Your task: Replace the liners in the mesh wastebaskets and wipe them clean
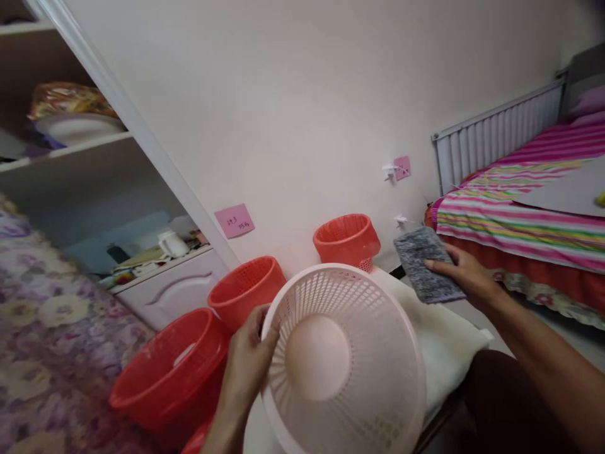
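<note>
My left hand (248, 359) grips the rim of a pale pink perforated plastic basket (345, 359), tilted so its inside faces me. My right hand (466, 274) holds a grey cloth (425, 261) flat in its fingers, off to the right of the basket and a little above it. Under the basket lies a white cushion or folded cloth (449, 340).
Three red plastic baskets stand along the wall: a large one (170, 372) at the left, a medium one (246, 287), a small one (347, 239). A bed with a striped cover (515, 208) is at the right, a shelf unit (70, 176) at the left, a floral fabric (51, 340) beside it.
</note>
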Motion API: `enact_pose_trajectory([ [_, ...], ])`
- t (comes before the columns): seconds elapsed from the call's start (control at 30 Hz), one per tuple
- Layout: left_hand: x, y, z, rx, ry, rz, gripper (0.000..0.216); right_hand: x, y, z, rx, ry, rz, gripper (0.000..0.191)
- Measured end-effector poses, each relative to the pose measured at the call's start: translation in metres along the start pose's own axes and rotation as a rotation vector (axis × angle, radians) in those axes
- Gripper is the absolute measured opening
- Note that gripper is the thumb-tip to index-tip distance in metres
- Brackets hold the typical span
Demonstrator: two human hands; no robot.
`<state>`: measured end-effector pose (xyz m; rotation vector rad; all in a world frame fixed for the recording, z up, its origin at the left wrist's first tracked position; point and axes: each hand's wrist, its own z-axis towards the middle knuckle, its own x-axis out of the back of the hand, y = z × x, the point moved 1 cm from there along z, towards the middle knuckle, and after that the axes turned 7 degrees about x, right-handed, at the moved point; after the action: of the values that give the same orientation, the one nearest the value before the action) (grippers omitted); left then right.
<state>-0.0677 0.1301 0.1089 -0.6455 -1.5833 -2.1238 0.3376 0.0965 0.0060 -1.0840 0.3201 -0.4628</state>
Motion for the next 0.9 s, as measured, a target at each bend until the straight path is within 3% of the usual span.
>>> enact_pose_trajectory([
  [0.07, -0.013, 0.009, -0.011, -0.04, 0.038, 0.157, 0.035, -0.025, -0.015, 0.01, 0.118, -0.044, -0.201, 0.043],
  [0.2, -0.044, 0.018, -0.029, -0.067, 0.061, 0.32, 0.037, -0.097, -0.037, 0.0, 0.194, -0.201, -0.205, 0.034],
  [0.33, -0.057, 0.022, -0.032, -0.112, 0.042, 0.405, 0.036, -0.158, -0.078, -0.04, 0.355, -0.284, -0.138, 0.052],
  [0.43, -0.056, 0.02, -0.032, -0.09, 0.091, 0.446, 0.026, -0.181, -0.103, -0.068, 0.621, -0.418, -0.165, 0.07],
  [0.5, -0.053, 0.016, -0.034, -0.081, 0.108, 0.454, 0.025, -0.187, -0.103, -0.073, 0.677, -0.448, -0.228, 0.073],
  [0.6, -0.047, 0.007, -0.039, -0.078, 0.084, 0.432, 0.038, -0.183, -0.081, -0.057, 0.65, -0.407, -0.315, 0.069],
  [0.7, -0.045, -0.003, -0.047, -0.042, 0.072, 0.369, 0.042, -0.163, -0.044, -0.033, 0.461, -0.269, -0.377, 0.064],
  [0.77, -0.048, -0.01, -0.054, -0.044, 0.13, 0.337, 0.038, -0.146, -0.021, -0.025, 0.312, -0.181, -0.397, 0.058],
  [0.9, -0.056, -0.017, -0.071, -0.09, 0.258, 0.379, 0.035, -0.129, -0.007, -0.022, 0.189, -0.131, -0.396, 0.047],
])
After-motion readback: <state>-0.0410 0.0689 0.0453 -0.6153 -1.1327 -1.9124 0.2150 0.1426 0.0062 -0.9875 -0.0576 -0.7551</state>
